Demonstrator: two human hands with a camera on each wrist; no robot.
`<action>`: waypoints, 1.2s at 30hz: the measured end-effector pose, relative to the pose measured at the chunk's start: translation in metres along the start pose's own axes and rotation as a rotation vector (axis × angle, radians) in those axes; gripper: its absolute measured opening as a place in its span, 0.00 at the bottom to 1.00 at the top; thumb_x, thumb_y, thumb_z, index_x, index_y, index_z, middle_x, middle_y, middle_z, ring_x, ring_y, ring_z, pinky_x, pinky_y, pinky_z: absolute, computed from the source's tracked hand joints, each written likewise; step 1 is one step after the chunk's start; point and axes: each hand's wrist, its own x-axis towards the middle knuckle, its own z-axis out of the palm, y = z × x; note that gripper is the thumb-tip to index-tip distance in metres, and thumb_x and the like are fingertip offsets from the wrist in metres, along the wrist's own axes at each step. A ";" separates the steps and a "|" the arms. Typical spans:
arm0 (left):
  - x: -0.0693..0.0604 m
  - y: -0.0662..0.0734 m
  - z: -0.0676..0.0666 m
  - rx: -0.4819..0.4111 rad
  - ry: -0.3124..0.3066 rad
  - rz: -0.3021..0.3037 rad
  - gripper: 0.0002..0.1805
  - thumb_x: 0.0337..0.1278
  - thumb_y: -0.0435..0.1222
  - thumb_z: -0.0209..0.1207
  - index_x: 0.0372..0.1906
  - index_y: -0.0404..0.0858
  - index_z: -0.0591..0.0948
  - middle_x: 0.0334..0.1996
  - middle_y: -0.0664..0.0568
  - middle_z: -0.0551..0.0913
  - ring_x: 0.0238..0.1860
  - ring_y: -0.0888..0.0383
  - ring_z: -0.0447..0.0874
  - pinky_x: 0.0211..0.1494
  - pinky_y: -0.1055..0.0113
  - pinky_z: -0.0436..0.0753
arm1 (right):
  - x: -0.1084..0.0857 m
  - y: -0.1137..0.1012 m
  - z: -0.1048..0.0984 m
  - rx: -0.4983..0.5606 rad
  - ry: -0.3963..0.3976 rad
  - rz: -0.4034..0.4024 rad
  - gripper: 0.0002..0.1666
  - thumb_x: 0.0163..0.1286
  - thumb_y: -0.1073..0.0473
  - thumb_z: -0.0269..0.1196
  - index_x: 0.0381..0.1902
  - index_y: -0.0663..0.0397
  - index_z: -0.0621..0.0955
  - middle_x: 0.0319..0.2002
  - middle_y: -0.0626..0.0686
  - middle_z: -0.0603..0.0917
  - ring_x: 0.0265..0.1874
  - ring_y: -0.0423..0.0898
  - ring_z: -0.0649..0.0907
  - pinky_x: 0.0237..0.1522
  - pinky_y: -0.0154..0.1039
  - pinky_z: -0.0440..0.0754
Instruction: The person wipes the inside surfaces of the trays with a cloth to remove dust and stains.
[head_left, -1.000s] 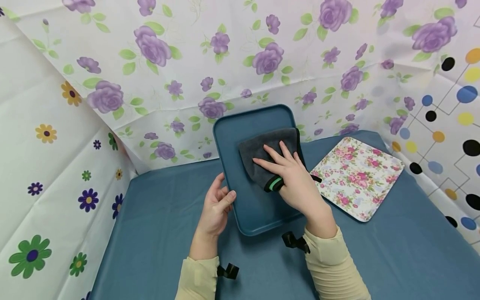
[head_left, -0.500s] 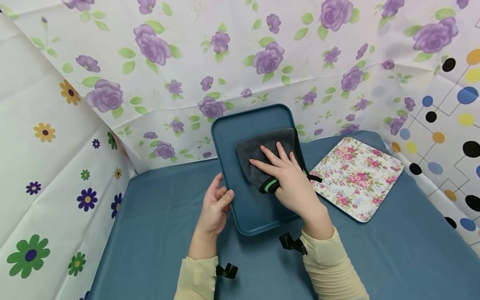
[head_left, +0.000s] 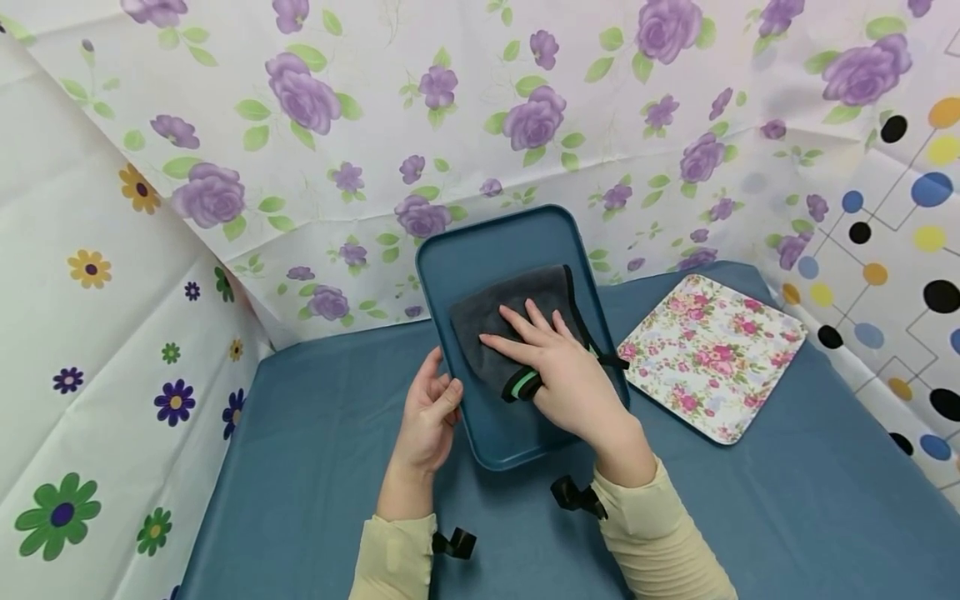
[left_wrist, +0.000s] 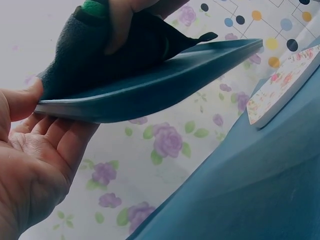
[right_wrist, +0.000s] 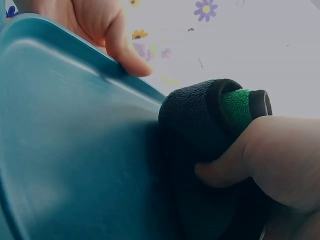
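Observation:
A dark blue rectangular tray point(head_left: 495, 250) is held up off the table, tilted, with its inner face showing. My left hand point(head_left: 429, 417) grips its left edge, thumb on the rim and fingers behind, as the left wrist view also shows. On the tray's inner face lies a folded dark grey cloth point(head_left: 480, 312) with black edging and a green strip. My right hand point(head_left: 573, 375) presses this cloth against the tray, fingers spread over it. In the right wrist view the right thumb point(right_wrist: 225, 167) holds the cloth's rolled edge, which shows green inside.
A white square board with pink flowers point(head_left: 712, 358) lies to the right on the blue-covered table point(head_left: 315, 450). Patterned sheets point(head_left: 360, 125) hang at the back and both sides. A black camera mount is worn at each wrist.
My right hand has slid the cloth left and downward over the tray. The tray has shifted slightly left at its top, while my left hand keeps its grip.

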 end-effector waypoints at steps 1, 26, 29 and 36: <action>0.000 0.000 0.000 -0.004 0.002 -0.001 0.29 0.84 0.29 0.51 0.82 0.37 0.61 0.34 0.56 0.86 0.27 0.64 0.81 0.32 0.71 0.81 | 0.000 -0.001 0.001 -0.001 0.000 -0.008 0.64 0.50 0.92 0.53 0.79 0.35 0.75 0.84 0.48 0.60 0.85 0.51 0.51 0.83 0.57 0.48; -0.002 0.000 0.001 -0.022 0.002 0.038 0.33 0.85 0.30 0.51 0.85 0.34 0.56 0.50 0.54 0.91 0.43 0.62 0.90 0.44 0.71 0.87 | -0.002 -0.012 0.011 0.005 -0.052 -0.085 0.65 0.51 0.90 0.56 0.80 0.32 0.74 0.85 0.49 0.57 0.86 0.53 0.46 0.83 0.57 0.49; -0.002 0.001 0.000 -0.018 0.002 0.032 0.33 0.85 0.30 0.50 0.85 0.33 0.54 0.50 0.55 0.91 0.44 0.62 0.90 0.45 0.71 0.87 | -0.002 -0.010 0.009 0.019 -0.069 -0.084 0.65 0.51 0.90 0.55 0.80 0.31 0.72 0.86 0.48 0.56 0.86 0.52 0.44 0.83 0.58 0.44; -0.001 0.001 -0.001 0.004 0.009 0.030 0.34 0.86 0.29 0.49 0.86 0.31 0.52 0.46 0.56 0.91 0.40 0.63 0.88 0.40 0.73 0.84 | -0.003 -0.006 0.002 0.017 -0.080 -0.064 0.66 0.52 0.89 0.54 0.81 0.28 0.72 0.86 0.46 0.55 0.86 0.50 0.42 0.82 0.63 0.40</action>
